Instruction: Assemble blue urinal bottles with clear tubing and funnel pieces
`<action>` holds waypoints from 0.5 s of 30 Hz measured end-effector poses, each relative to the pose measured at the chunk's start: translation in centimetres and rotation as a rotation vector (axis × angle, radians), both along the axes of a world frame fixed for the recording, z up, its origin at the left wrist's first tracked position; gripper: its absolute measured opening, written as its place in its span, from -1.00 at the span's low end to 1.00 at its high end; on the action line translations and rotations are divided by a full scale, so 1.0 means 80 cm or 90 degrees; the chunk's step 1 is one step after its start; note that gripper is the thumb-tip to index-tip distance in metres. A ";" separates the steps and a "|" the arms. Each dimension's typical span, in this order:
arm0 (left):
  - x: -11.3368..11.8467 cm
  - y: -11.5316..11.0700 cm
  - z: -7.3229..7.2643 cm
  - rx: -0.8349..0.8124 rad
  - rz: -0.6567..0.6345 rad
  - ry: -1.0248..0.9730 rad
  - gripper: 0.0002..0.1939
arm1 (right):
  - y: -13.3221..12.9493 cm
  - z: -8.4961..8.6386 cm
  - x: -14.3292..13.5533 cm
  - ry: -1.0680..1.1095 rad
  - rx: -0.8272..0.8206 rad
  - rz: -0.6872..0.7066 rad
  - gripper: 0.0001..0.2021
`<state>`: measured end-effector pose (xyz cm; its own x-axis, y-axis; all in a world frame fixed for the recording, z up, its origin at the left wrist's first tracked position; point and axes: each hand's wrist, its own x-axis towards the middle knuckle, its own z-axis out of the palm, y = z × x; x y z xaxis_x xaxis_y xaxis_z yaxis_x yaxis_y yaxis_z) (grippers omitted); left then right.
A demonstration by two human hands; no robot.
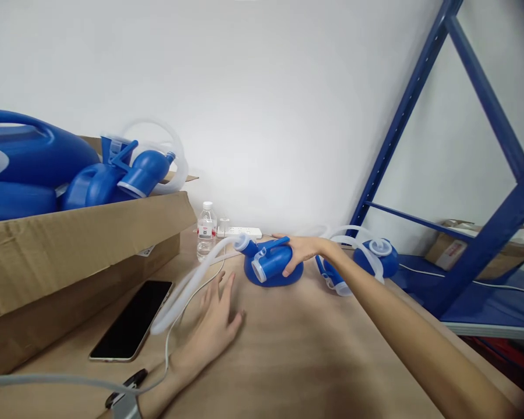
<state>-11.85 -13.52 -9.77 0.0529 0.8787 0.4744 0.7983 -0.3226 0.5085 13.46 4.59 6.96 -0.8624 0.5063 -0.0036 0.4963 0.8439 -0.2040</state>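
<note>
A blue plastic urinal bottle (274, 263) with a translucent hose (196, 286) rests on the table in front of me. My right hand (303, 249) is closed around its right side, thumb in front; the other fingers are partly hidden behind it. The hose runs from the bottle's left side down toward a phone. Beside that hose and a thin white cable, my left hand (216, 323) is open with fingers spread, holding nothing. Partly behind my right forearm lies more blue bottle ware (388, 259) with a pale hose.
A cardboard box (91, 233) full of blue bottles and hoses stands on the left. Near it are a black phone (131, 320), a water bottle (206, 231) and a white power strip (244, 233). A blue metal shelf (475, 238) stands on the right.
</note>
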 end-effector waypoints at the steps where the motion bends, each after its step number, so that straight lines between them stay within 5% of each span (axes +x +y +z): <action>1: 0.000 0.001 -0.001 -0.010 0.005 0.005 -0.17 | 0.001 0.000 -0.003 0.001 -0.027 0.011 -0.19; 9: -0.003 0.003 -0.021 0.008 0.017 0.040 -0.18 | -0.007 0.009 0.016 -0.015 0.111 -0.063 -0.32; 15: -0.001 -0.001 -0.018 0.022 0.016 0.045 -0.19 | -0.008 0.066 0.072 -0.006 0.302 -0.065 -0.44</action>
<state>-11.96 -13.57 -11.22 0.0661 0.8637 0.4997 0.8402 -0.3183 0.4391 19.18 3.96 12.21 -0.8092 0.5357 0.2414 0.5813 0.7896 0.1964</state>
